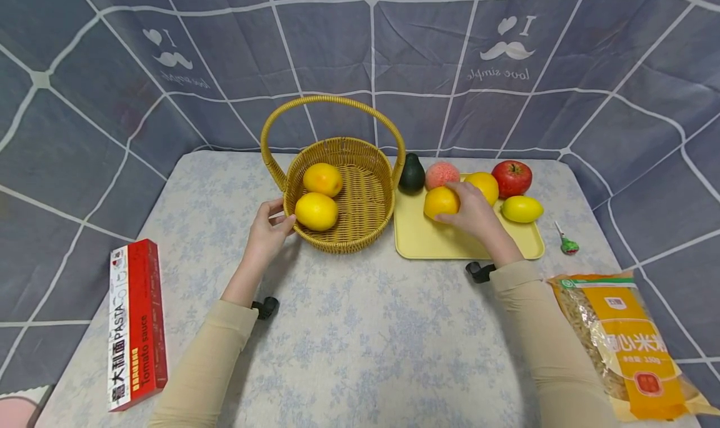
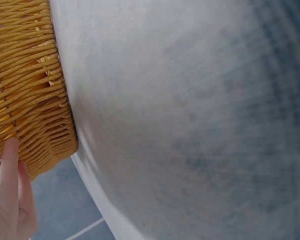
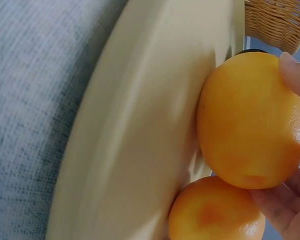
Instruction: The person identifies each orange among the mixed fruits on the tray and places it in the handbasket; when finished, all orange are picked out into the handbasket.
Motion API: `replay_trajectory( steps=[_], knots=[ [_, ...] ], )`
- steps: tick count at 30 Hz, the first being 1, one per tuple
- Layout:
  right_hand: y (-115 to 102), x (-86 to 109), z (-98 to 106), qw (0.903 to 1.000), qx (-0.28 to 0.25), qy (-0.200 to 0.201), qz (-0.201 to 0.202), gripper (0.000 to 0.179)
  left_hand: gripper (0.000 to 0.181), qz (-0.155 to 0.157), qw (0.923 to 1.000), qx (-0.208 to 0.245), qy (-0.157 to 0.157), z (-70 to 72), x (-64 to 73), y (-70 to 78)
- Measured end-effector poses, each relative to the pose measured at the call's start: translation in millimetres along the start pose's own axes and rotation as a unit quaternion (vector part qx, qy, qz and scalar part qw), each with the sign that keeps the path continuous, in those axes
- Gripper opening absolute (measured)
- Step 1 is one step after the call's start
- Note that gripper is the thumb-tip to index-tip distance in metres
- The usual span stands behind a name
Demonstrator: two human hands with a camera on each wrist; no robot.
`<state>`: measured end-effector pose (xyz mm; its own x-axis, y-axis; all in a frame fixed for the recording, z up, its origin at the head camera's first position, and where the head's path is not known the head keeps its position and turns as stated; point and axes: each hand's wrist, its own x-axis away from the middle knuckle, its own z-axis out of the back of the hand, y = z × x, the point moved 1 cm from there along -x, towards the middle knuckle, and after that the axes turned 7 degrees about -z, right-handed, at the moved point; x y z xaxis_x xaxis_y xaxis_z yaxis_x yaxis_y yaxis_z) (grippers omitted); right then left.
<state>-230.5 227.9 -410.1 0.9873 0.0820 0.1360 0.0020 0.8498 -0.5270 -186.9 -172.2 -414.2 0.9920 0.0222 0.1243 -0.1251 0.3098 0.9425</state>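
Note:
My right hand grips a round, smooth orange-yellow fruit over the pale yellow tray, thumb on one side and fingers on the other. Close beside it on the tray, a similar orange-yellow fruit shows in the right wrist view. At the left side of the wicker basket, my left hand touches the rim and outer wall with fairly straight fingers. Inside the basket lie a yellow lemon-like fruit and an orange-yellow one. The basket's tall handle stands upright.
Around the tray are a dark green avocado, a pink peach-like fruit, a red apple and a lemon. Farther right lie a lollipop and a pasta bag. A red pasta box lies at left.

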Motion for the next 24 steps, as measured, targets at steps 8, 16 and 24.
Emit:
replay_trajectory(
  steps=[8,16,24],
  knots=[
    [0.7,-1.4,-5.1,1.0,-0.002,0.005,0.0,0.082,0.057,-0.005,1.0,0.001,0.001,-0.3,0.1,-0.2],
    [-0.5,-0.8,-9.2,0.9996,-0.014,0.023,0.0,0.078,0.057,-0.01,0.9999,0.002,0.0,-0.9,-0.2,-2.2],
    [-7.1,6.3,-6.2,0.9982,-0.057,0.018,0.007,0.082,0.057,-0.01,0.9999,-0.005,0.0,0.0,0.2,-1.4]
  ],
)
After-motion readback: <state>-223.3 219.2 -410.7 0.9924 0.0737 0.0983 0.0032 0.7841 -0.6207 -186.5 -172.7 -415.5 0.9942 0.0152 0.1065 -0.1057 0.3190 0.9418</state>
